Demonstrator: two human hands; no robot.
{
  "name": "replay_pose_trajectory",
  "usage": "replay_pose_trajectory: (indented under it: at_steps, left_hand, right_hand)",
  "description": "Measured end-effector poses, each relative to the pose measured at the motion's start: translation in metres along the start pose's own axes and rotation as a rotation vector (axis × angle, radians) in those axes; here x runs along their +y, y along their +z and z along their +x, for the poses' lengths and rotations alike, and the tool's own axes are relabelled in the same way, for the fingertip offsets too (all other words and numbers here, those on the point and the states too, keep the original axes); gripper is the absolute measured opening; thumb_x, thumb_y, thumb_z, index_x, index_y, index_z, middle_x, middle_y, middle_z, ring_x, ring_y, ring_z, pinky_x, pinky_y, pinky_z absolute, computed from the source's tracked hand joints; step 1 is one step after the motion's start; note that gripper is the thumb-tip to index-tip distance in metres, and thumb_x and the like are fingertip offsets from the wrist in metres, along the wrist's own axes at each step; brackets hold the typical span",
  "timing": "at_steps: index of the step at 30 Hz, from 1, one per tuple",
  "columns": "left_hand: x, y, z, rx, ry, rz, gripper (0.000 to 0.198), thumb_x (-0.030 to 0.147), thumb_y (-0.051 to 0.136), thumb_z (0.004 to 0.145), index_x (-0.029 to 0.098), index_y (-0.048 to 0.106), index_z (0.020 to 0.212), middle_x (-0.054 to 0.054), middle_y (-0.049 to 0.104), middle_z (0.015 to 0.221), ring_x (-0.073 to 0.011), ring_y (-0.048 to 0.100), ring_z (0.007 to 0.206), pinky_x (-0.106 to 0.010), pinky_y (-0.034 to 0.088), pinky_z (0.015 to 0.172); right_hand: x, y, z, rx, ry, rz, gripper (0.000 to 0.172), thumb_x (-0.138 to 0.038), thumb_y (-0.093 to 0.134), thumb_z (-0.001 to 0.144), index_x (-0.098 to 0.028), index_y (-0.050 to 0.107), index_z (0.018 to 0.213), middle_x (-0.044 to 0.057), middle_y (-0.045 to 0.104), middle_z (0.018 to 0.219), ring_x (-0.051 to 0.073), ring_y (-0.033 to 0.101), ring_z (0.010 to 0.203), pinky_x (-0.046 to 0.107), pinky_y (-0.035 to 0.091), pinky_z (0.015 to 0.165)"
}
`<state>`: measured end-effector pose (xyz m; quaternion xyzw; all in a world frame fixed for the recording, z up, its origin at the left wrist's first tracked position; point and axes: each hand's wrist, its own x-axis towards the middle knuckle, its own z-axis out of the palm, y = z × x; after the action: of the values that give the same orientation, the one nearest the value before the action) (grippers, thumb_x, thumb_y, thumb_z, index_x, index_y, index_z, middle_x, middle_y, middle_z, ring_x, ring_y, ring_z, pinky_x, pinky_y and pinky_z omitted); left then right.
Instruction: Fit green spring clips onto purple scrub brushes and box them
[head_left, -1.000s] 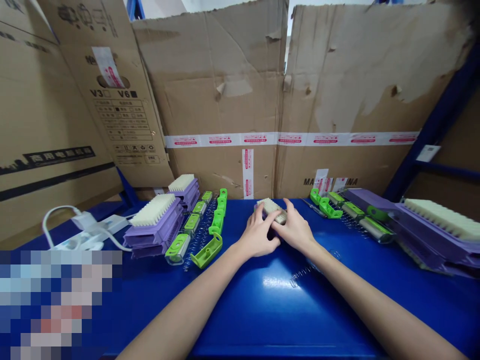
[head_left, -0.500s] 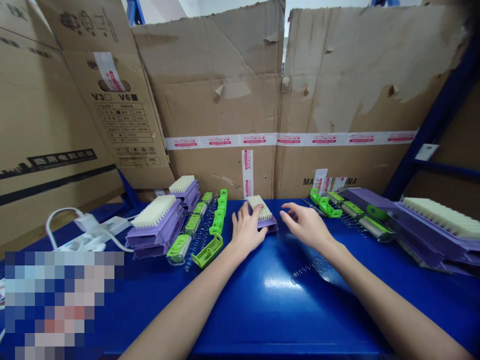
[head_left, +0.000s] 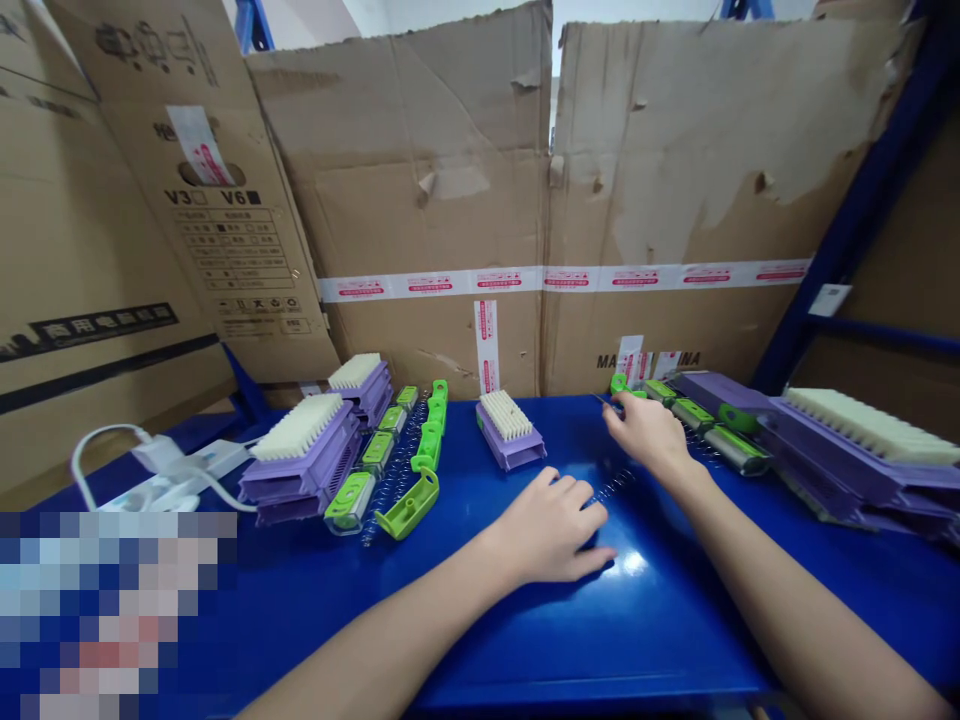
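Over the blue table, my left hand point(head_left: 559, 525) is open, fingers spread, palm down, with nothing seen in it. My right hand point(head_left: 649, 435) reaches to the back right, its thumb and fingers pinched at a thin pointed tool point(head_left: 602, 399), whose kind is mostly hidden. Between and beyond the hands lies a purple brush block point(head_left: 512, 430), cream bristles facing up; neither hand touches it. A loose coil spring point(head_left: 616, 486) rests between the two hands, partly covered by them.
Left stand purple brush blocks point(head_left: 300, 450), green-topped clear parts point(head_left: 351, 500), springs point(head_left: 386, 470) and green covers point(head_left: 409, 505). More green-topped parts point(head_left: 735, 450) and brush blocks point(head_left: 877, 440) lie right. A white power strip point(head_left: 165, 475) sits far left; cardboard point(head_left: 442, 220) walls the back.
My left hand has let go of the brush block and drawn back toward me and to the right. My right hand has moved forward and right to the thin tool. The view has shifted slightly.
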<state>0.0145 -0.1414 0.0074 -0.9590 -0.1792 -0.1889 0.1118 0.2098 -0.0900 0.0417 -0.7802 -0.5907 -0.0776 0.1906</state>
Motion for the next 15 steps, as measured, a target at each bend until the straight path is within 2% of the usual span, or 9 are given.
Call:
replay_pose_trajectory:
  at_steps: [3,5,9,11,15]
  left_hand:
    - [-0.007,0.003,-0.002,-0.034,-0.166,0.051,0.035,0.048,0.052,0.085,0.015,0.061,0.075,-0.008,0.062,0.075,-0.0229,0.061,0.076,-0.035,0.044,0.069]
    - [-0.014,0.001,-0.004,-0.059,-0.269,0.083,0.032,0.042,0.051,0.087,0.015,0.060,0.073,-0.009,0.063,0.073,-0.0241,0.063,0.075,-0.035,0.045,0.068]
    - [-0.022,-0.005,-0.006,-0.131,-0.364,0.118,0.017,0.031,0.051,0.087,0.015,0.058,0.089,-0.010,0.067,0.081,-0.0256,0.065,0.077,-0.034,0.047,0.064]
    - [-0.022,-0.007,-0.006,-0.148,-0.385,0.121,0.018,0.029,0.051,0.086,0.015,0.054,0.098,-0.010,0.067,0.083,-0.0260,0.065,0.077,-0.034,0.048,0.062]
    - [-0.020,-0.008,-0.004,-0.156,-0.382,0.092,0.021,0.028,0.051,0.086,0.015,0.049,0.104,-0.011,0.067,0.086,-0.0270,0.065,0.080,-0.035,0.050,0.064]
  right_hand:
    - [0.000,0.003,0.000,0.005,-0.017,-0.016,0.039,-0.039,0.037,0.089,-0.019,0.063,0.109,0.015,0.068,0.097,0.032,0.065,0.089,0.039,0.047,0.069]
    - [0.001,0.004,0.001,0.033,-0.027,-0.031,0.039,-0.038,0.037,0.089,-0.017,0.064,0.107,0.016,0.067,0.098,0.033,0.064,0.091,0.039,0.047,0.069]
    - [0.011,-0.004,0.004,0.144,-0.004,-0.099,0.037,-0.032,0.036,0.088,-0.012,0.065,0.102,0.020,0.064,0.100,0.035,0.060,0.096,0.040,0.047,0.069]
    - [0.022,-0.011,0.007,0.177,0.052,-0.130,0.036,-0.026,0.037,0.087,-0.011,0.064,0.104,0.021,0.063,0.101,0.035,0.059,0.096,0.040,0.047,0.069]
    - [0.052,-0.022,0.012,0.130,0.205,-0.130,0.036,-0.021,0.041,0.083,-0.011,0.064,0.110,0.022,0.062,0.105,0.036,0.058,0.096,0.041,0.046,0.068]
